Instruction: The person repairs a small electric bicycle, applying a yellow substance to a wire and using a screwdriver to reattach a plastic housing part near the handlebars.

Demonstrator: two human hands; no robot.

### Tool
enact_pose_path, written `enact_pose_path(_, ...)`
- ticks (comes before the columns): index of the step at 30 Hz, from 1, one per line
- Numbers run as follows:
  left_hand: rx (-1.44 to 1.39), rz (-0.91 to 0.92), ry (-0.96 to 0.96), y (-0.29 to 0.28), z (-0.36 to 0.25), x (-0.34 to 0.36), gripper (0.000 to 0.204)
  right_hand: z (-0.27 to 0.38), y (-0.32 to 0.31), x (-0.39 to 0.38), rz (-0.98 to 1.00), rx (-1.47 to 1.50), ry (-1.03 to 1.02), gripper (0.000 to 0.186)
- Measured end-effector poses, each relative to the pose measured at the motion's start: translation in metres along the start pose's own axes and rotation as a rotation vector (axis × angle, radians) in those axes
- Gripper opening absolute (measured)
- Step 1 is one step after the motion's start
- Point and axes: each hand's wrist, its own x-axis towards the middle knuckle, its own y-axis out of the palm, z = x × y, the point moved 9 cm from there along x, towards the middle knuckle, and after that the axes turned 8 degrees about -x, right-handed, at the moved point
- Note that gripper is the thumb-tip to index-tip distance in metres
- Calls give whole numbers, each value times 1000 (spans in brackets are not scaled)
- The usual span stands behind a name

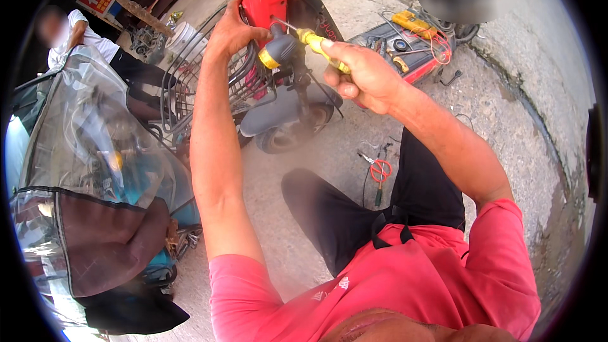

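My right hand (367, 76) is closed around the yellow handle of a screwdriver (315, 43). Its metal shaft points up and left, with the tip at the red panel (269, 0) on the front of an electric scooter. With my left hand (233, 33) I grip the left edge of that panel, thumb stretched toward the screwdriver's tip; some fingers are hidden behind it. Just below both hands is a dark grey and yellow handlebar grip (277, 52). Further down are the scooter's grey mudguard (272, 112) and front wheel (285, 136).
A wire basket (183, 88) is left of the scooter. Rightward, a red and grey tray (421, 73) bears a yellow multimeter (415, 23) and tools. Red-handled scissors (380, 170) lie on the concrete. A vehicle with a clear cover (82, 120) and a person (95, 38) are at left.
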Motion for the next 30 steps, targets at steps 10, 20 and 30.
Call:
enact_pose_path(10,4,0,-11,-2,-4,-6,116,66,20,-34,-423,-1466,-510,60)
enact_pose_path(20,-40,-7,6,0,-2,-3,113,16,7,-3,-117,271,-38,47)
enact_pose_path(30,-28,7,-4,1,10,2,114,81,17,-42,-593,-1430,-754,56)
